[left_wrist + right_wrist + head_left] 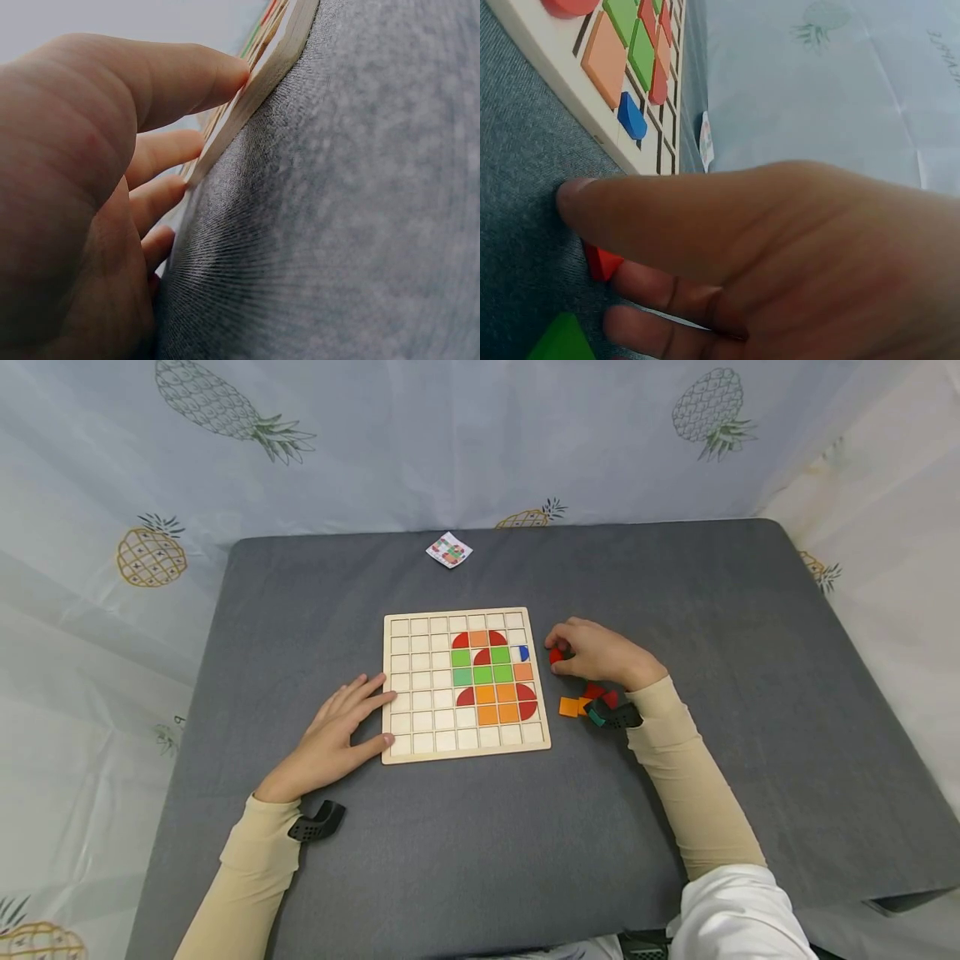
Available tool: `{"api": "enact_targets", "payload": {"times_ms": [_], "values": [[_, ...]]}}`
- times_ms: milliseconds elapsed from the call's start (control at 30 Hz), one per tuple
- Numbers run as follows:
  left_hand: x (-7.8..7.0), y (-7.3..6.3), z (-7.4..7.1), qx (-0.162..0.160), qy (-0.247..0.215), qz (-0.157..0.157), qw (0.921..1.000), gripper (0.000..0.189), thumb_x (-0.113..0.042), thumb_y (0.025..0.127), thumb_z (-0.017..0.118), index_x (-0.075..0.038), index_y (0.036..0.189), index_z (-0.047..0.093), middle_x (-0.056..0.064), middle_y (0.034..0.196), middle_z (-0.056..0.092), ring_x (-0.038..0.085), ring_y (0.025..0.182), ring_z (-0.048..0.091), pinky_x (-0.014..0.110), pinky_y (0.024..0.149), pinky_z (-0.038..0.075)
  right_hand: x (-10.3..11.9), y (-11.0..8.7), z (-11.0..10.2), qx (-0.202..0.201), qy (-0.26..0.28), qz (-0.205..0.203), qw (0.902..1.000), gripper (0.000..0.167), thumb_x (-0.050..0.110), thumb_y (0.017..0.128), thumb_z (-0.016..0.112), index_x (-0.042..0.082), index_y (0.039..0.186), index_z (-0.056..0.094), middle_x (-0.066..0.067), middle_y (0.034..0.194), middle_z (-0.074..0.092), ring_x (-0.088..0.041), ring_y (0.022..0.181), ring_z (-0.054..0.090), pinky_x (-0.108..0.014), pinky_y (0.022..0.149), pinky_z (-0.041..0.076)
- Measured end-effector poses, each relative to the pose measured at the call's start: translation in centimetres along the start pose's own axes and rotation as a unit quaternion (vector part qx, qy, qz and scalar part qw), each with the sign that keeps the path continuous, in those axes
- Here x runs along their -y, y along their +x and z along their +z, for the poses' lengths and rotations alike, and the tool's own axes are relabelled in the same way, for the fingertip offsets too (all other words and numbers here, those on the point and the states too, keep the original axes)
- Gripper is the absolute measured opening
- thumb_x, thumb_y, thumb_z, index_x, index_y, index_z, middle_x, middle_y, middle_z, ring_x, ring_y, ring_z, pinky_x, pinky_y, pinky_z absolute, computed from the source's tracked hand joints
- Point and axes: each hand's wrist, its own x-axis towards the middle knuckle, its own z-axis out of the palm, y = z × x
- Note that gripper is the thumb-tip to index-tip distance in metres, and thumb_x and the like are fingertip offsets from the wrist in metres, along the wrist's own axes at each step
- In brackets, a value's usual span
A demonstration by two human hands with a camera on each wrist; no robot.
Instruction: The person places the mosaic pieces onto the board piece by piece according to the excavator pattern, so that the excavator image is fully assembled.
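A square wooden grid board (420, 706) lies on the table, several of its cells filled with flat coloured pieces: green squares (482, 675), orange squares (487, 714), red curved pieces (527, 702) and a small blue curved piece (523, 653). My left hand (333, 735) rests at the board's left edge, fingers spread and fairly straight, with thumb and fingertips touching the rim. Just right of the board, my right hand (603, 652) pinches a small red piece (556, 656) between thumb and fingers, low over the cloth. In the right wrist view the thumb partly hides this red piece (601, 262).
Loose orange (569, 707), red (594, 691) and green pieces lie in a small pile below my right hand, partly hidden by the black wrist device (622, 717). A small printed card (450, 550) with a coloured pattern lies at the table's far edge. Grey cloth (465, 835) covers the table.
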Motion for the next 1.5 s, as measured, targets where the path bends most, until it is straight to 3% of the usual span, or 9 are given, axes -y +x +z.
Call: {"api": "enact_targets", "payload": {"times_ms": [200,467,667,833,1133,1300,1500], "values": [[0.0,0.1,0.0,0.003,-0.003,-0.004,1.0,0.064,-0.03,0.096,0.07,-0.018,0.153,0.045,0.005,0.17,0.022,0.033,0.159,0.01,0.06,0.126,0.006,0.2,0.0,0.0,-0.005,0.001,-0.004,1.0,0.035,0.016,0.094,0.073,0.005,0.126,0.065,-0.012,0.115,0.06,-0.027,0.1,0.056,-0.043,0.09,0.054],[0.0,0.2,-0.1,0.006,-0.002,-0.006,1.0,0.064,-0.029,0.096,0.07,-0.017,0.154,0.044,0.005,0.17,0.021,0.033,0.159,0.01,0.06,0.126,0.005,2.4,-0.5,0.1,0.004,0.023,-0.065,0.9976,0.04,0.016,0.093,0.073,0.007,0.13,0.062,-0.01,0.115,0.058,-0.025,0.096,0.053,-0.036,0.081,0.051],[0.1,0.1,0.0,0.007,-0.001,-0.008,0.9999,0.064,-0.03,0.096,0.07,-0.018,0.154,0.044,0.004,0.171,0.021,0.032,0.159,0.009,0.061,0.126,0.005,5.1,-0.6,1.4,-0.001,0.013,-0.152,0.9882,0.031,0.012,0.092,0.071,0.005,0.122,0.069,-0.008,0.107,0.061,-0.023,0.09,0.051,-0.031,0.075,0.047],[0.2,0.1,0.0,0.007,-0.003,-0.009,0.9999,0.064,-0.031,0.097,0.07,-0.019,0.154,0.044,0.003,0.171,0.02,0.032,0.16,0.009,0.061,0.125,0.005,6.6,-0.7,2.9,-0.004,0.001,-0.21,0.9777,0.023,0.01,0.092,0.067,0.006,0.115,0.071,-0.005,0.106,0.063,-0.019,0.094,0.052,-0.031,0.083,0.048],[0.1,0.2,-0.1,0.009,-0.002,-0.008,0.9999,0.065,-0.03,0.097,0.07,-0.018,0.154,0.044,0.005,0.171,0.02,0.033,0.16,0.009,0.062,0.125,0.005,8.4,-0.7,4.7,0.006,-0.012,-0.239,0.9709,0.033,0.01,0.092,0.069,0.014,0.125,0.069,-0.001,0.111,0.06,-0.015,0.099,0.051,-0.029,0.084,0.05],[0.0,0.2,-0.1,0.009,-0.002,-0.009,0.9999,0.064,-0.03,0.097,0.07,-0.018,0.154,0.044,0.005,0.171,0.02,0.033,0.16,0.009,0.062,0.125,0.006,9.1,-0.6,5.7,0.001,-0.024,-0.254,0.9668,0.03,0.012,0.094,0.067,0.014,0.124,0.069,-0.001,0.116,0.062,-0.016,0.106,0.053,-0.03,0.091,0.051],[0.0,0.2,-0.1,0.009,0.002,-0.01,0.9999,0.065,-0.03,0.096,0.07,-0.018,0.154,0.044,0.004,0.171,0.021,0.033,0.159,0.01,0.061,0.126,0.006,9.2,-0.6,6.2,0.0,-0.03,-0.257,0.966,0.028,0.012,0.093,0.068,0.014,0.121,0.07,-0.001,0.113,0.061,-0.017,0.105,0.052,-0.029,0.089,0.051]]}}
